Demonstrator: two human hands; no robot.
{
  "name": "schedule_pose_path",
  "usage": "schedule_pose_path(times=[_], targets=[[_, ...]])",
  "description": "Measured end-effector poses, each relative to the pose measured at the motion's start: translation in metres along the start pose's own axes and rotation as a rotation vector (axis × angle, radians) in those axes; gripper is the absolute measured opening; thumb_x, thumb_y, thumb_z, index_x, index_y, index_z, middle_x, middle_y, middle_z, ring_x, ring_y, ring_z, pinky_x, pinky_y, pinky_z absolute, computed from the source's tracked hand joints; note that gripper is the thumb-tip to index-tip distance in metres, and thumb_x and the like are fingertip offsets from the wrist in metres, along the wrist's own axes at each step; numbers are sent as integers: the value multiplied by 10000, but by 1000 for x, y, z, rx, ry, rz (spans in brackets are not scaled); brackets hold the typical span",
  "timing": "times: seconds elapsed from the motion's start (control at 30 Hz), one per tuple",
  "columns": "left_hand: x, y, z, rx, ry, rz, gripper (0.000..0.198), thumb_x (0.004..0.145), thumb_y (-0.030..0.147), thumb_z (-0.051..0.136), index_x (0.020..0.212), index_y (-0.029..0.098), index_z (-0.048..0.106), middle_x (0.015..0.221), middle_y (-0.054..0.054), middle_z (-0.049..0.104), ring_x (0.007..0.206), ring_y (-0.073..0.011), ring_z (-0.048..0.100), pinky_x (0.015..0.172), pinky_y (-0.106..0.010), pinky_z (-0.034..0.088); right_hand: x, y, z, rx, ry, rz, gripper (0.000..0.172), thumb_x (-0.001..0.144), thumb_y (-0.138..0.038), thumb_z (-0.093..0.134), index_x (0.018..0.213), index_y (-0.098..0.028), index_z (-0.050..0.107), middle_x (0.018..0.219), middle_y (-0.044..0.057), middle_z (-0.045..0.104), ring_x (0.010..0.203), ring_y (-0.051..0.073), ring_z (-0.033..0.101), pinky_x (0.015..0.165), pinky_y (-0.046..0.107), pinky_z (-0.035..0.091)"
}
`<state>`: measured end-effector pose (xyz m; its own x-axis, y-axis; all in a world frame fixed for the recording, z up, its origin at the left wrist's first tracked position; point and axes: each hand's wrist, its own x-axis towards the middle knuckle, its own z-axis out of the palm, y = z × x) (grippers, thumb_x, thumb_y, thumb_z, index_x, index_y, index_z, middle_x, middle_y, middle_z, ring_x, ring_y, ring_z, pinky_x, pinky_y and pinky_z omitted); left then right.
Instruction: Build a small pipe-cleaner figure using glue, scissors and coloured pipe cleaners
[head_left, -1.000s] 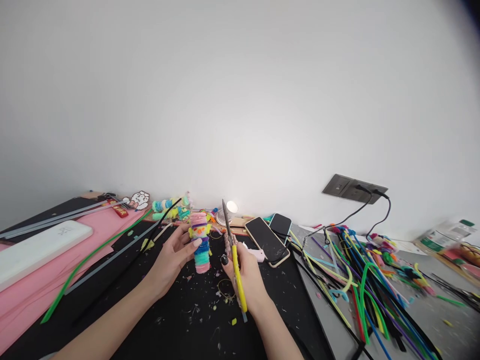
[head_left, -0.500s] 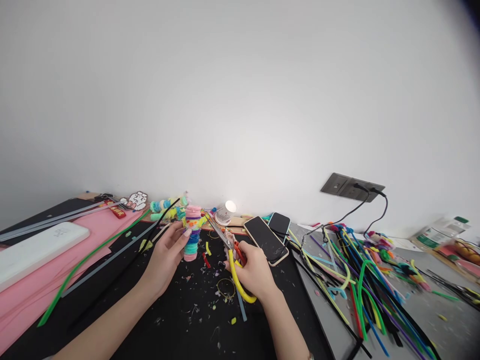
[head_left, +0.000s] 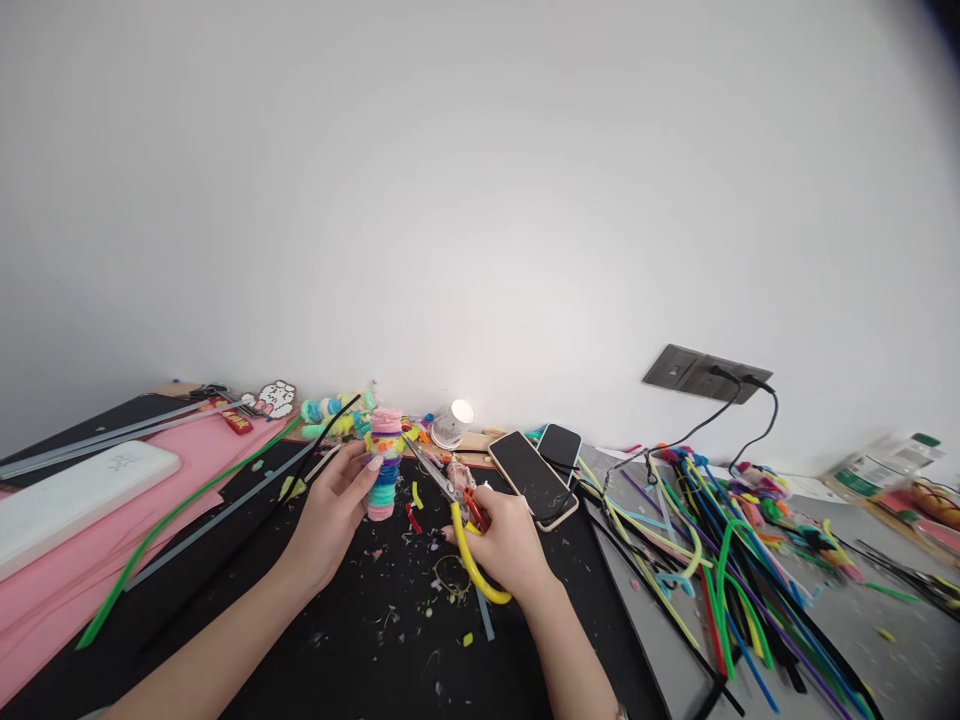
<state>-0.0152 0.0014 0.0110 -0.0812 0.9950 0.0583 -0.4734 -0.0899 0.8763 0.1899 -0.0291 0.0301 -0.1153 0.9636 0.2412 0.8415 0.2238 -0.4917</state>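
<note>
My left hand [head_left: 341, 500] pinches a striped, fuzzy pipe-cleaner figure [head_left: 383, 480] and keeps it upright over the black mat [head_left: 337, 640]. Its bands are pink, purple, yellow, blue and teal. My right hand [head_left: 510, 535] is wrapped round a pair of scissors [head_left: 476, 565] with yellow and orange-red handles. The blades point up and left, their tips close beside the figure's upper part; whether they touch it I cannot tell. Behind my left hand lie more striped pipe-cleaner pieces [head_left: 334, 427].
Phones [head_left: 532, 478] and a paper cup [head_left: 451, 425] stand near the wall. Loose pipe cleaners [head_left: 735, 560] spread over the grey surface at right. At left are a white power bank [head_left: 82, 510] and pink sheets [head_left: 45, 630]. Cut scraps [head_left: 415, 495] dot the mat.
The scissors have swung slightly, with their blades now lower and flatter beside the figure. My left hand and the figure stay almost where they were.
</note>
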Motion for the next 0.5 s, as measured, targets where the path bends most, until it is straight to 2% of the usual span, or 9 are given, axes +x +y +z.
schedule_pose_path(times=[0.2,0.4,0.5], targets=[[0,1,1,-19,-8,-10,320,728,383,761,1004,251,664,1035,-10,667,991,-172,623,740,-180,532,1,0,1,26,-1,18,387,717,-351,658,593,-211,320,556,-61,395,530,109,334,515,242,206],[0,-4,-2,-23,-44,-60,329,744,364,752,1038,261,646,1034,-9,662,946,-171,634,722,-202,539,0,3,3,119,37,51,228,746,-309,597,781,-228,386,716,-35,504,608,138,428,565,239,297],[-1,-6,-2,-37,-95,-108,343,755,356,745,1065,270,627,1043,-10,672,942,-181,649,739,-233,549,-1,1,5,125,21,50,217,754,-297,573,843,-227,388,791,-11,543,656,159,470,585,249,317]])
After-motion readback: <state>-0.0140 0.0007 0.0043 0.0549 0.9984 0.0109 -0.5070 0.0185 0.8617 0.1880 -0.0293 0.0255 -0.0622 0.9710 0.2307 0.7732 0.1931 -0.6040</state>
